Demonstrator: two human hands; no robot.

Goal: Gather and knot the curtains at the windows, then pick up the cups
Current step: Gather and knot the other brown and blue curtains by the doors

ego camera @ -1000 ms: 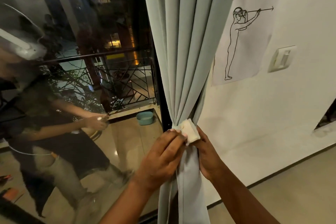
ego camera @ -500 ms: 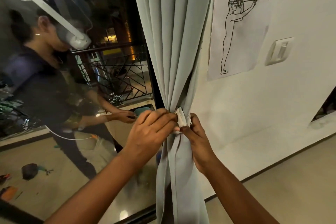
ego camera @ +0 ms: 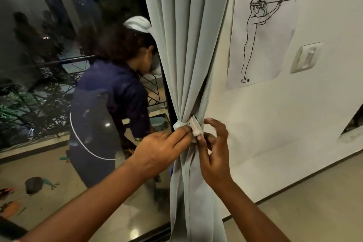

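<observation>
A pale grey-green curtain [ego camera: 188, 49] hangs at the right edge of the dark window, bunched tight at waist height by a band of the same cloth. A small whitish tab [ego camera: 195, 128] of the tie-back sticks out at the bunch. My left hand [ego camera: 167, 147] pinches the band just left of the tab. My right hand [ego camera: 213, 149] is at the tab's right side, thumb and forefinger on its lower end, the other fingers spread apart. No cups are in view.
The window glass [ego camera: 59, 65] reflects a person bent forward and items on a floor. A white wall [ego camera: 294, 124] at right carries a paper line drawing [ego camera: 261, 31] and a light switch [ego camera: 307, 57]. Tiled floor [ego camera: 314, 202] lies lower right.
The bunch and my hands now sit slightly right in view. My right hand's fingers have spread away from the curtain. The reflected person has moved right and bent toward the curtain.
</observation>
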